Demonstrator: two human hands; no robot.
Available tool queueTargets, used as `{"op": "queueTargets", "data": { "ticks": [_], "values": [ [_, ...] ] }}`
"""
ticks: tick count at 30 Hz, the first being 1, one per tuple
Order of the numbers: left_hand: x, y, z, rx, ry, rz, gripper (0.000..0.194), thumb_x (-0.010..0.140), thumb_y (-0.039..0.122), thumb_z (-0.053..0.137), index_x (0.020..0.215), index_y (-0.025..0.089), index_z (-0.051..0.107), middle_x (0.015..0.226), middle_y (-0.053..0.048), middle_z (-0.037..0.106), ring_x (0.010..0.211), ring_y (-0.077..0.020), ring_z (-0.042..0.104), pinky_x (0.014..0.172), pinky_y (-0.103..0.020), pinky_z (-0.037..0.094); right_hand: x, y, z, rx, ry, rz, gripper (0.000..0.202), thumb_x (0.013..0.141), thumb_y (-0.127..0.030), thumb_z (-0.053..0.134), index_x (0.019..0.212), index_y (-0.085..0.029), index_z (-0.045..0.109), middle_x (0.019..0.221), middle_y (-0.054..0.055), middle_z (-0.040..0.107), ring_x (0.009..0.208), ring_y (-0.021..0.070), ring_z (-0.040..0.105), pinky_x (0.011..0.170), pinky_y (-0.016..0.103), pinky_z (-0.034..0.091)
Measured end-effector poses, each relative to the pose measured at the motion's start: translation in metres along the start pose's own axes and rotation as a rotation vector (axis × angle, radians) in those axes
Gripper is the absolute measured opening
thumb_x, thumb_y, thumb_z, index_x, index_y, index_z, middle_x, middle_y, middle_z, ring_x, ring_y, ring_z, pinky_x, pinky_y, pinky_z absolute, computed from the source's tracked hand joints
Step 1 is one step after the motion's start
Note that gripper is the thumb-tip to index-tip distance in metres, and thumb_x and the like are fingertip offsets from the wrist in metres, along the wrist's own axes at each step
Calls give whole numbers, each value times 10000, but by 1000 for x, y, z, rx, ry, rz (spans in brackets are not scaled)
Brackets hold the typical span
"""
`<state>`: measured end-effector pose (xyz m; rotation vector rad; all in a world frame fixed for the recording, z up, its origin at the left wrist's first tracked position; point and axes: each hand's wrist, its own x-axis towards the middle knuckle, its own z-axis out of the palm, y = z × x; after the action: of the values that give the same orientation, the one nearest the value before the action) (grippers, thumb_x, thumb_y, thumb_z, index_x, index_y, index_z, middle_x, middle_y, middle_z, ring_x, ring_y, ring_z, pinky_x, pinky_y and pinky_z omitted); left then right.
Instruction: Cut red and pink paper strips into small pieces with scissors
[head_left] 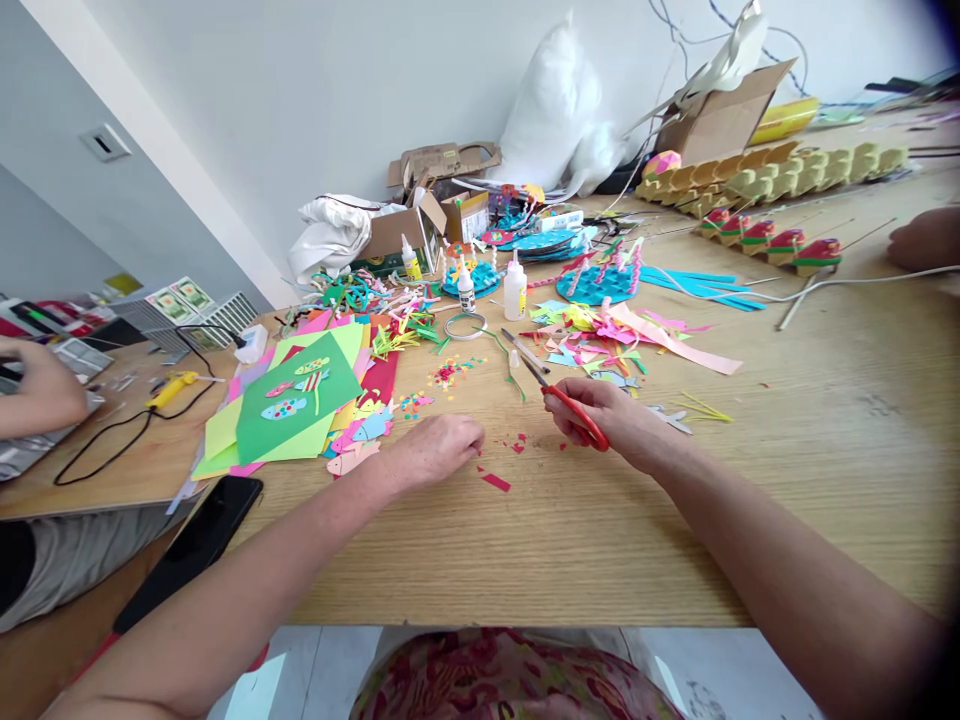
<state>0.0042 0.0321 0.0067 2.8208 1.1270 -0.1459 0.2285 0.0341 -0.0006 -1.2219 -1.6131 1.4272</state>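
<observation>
My right hand (pixel 596 410) is wrapped round red-handled scissors (pixel 576 412), whose blades point up and to the left over the table. To its left, my left hand (pixel 442 450) is closed in a pinch just above the wood; what its fingertips hold, if anything, is too small to make out. Between and below the hands lie small red paper scraps (pixel 516 444) and a larger red paper piece (pixel 495 482). Beyond my left hand are tiny coloured paper bits (pixel 450 372). Paper fish (pixel 285 409) lie on a green sheet (pixel 334 365) to the left.
Glue bottles (pixel 515 290), a tape ring (pixel 465 326) and coloured paper strips (pixel 600 330) lie farther back. Painted egg-carton pieces (pixel 772 243) are at right. A black phone (pixel 202 540) lies at the left edge. Another person's arm (pixel 41 395) is at left, a hand (pixel 926 240) at right.
</observation>
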Motion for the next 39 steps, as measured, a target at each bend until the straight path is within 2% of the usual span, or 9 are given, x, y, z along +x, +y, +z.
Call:
{"op": "queueTargets", "data": {
  "ticks": [12,17,23,32,39],
  "values": [
    [2,7,-4,16,-31,17,143,787,122,409,787,160,547,800,-30,596,736,-143,551,601,-227,401,0,1,1,-5,-2,17,282,692,-447,546,649,-179,471,463,-56,462,405,72,421,374,197,269],
    [2,6,0,88,-25,50,175,803,115,372,770,155,539,773,-34,590,719,-150,553,591,-237,406,0,2,1,-12,-1,13,281,691,-446,544,648,-178,471,470,-52,467,410,77,428,378,198,272],
    [1,6,7,159,-8,29,177,819,121,356,774,159,523,769,-31,569,692,-141,535,579,-232,402,-1,0,1,-47,-4,13,272,705,-426,533,634,-173,465,480,-46,468,423,75,430,391,193,282],
    [-4,4,8,-31,27,46,132,806,140,409,756,160,529,743,-9,568,712,-123,522,622,-217,387,-1,-1,2,-60,-5,16,283,694,-448,532,639,-177,468,486,-43,479,424,78,427,394,197,283],
    [-9,5,9,-92,-15,48,122,814,182,431,793,162,549,777,-15,581,735,-124,533,641,-216,394,-2,1,2,-101,-2,26,276,689,-446,532,637,-181,478,507,-39,488,443,86,451,405,199,302]
  ]
}}
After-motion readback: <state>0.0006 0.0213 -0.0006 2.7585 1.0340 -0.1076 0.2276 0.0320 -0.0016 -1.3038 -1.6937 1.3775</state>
